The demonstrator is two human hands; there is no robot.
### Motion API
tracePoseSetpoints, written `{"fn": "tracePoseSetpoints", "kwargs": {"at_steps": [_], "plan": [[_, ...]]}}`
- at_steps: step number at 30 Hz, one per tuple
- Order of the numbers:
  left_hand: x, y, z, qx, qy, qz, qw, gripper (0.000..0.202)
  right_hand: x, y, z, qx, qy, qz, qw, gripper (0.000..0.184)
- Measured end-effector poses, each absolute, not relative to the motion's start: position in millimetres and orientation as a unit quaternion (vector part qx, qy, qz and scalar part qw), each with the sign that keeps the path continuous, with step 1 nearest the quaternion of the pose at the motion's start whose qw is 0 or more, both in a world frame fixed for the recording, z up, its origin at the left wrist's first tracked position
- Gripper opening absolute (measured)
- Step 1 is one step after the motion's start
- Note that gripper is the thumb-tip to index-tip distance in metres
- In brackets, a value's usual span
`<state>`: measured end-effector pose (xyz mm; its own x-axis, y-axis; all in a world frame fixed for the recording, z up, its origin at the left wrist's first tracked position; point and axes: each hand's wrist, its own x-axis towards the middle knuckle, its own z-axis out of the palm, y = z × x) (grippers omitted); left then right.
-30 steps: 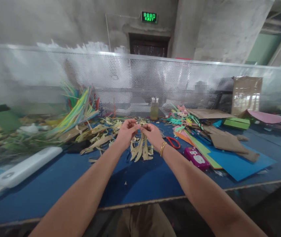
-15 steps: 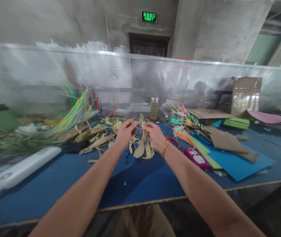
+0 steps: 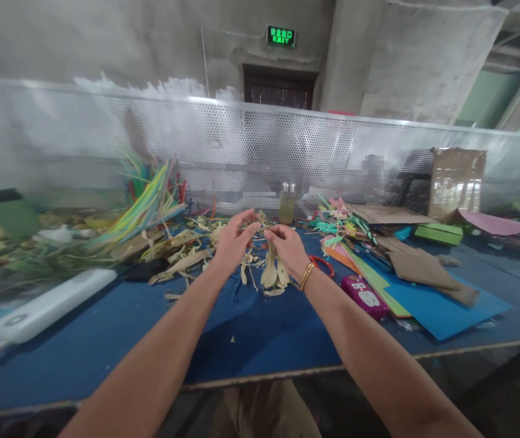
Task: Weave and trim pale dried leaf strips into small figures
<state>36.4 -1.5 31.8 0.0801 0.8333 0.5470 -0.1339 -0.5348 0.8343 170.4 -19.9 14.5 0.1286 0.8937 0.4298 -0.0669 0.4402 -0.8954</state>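
Note:
Both my hands meet above the blue table (image 3: 260,340), pinching the top of a bunch of pale yellow paper strips (image 3: 270,274) that hangs down between them. My left hand (image 3: 232,240) grips it with thumb and fingers together, the other fingers slightly raised. My right hand (image 3: 288,246), with a gold bracelet at the wrist, is closed on the same bunch from the right. Behind the hands lies a loose heap of similar tan paper strips (image 3: 182,246).
Red-handled scissors (image 3: 321,263) and a pink case (image 3: 364,295) lie right of my right wrist, by blue and green card sheets (image 3: 442,307). A small glass jar (image 3: 287,204) stands at the perforated metal screen (image 3: 333,152). Coloured strips (image 3: 150,201) fan out left; a white bar (image 3: 45,304) lies nearer.
The hanging bunch has been gathered narrower and turned, and my hands have shifted slightly up and right while still pinching its top.

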Motion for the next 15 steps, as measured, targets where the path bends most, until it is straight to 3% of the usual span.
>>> {"fn": "tracePoseSetpoints", "kwargs": {"at_steps": [4, 15], "plan": [[42, -2, 26, 0.642, 0.281, 0.581, 0.414, 0.028, 168, -19, 11, -0.370, -0.555, 0.374, 0.645, 0.021], [33, 9, 25, 0.698, 0.294, 0.596, 0.267, 0.004, 165, -23, 15, -0.378, -0.501, 0.416, 0.658, 0.023]]}}
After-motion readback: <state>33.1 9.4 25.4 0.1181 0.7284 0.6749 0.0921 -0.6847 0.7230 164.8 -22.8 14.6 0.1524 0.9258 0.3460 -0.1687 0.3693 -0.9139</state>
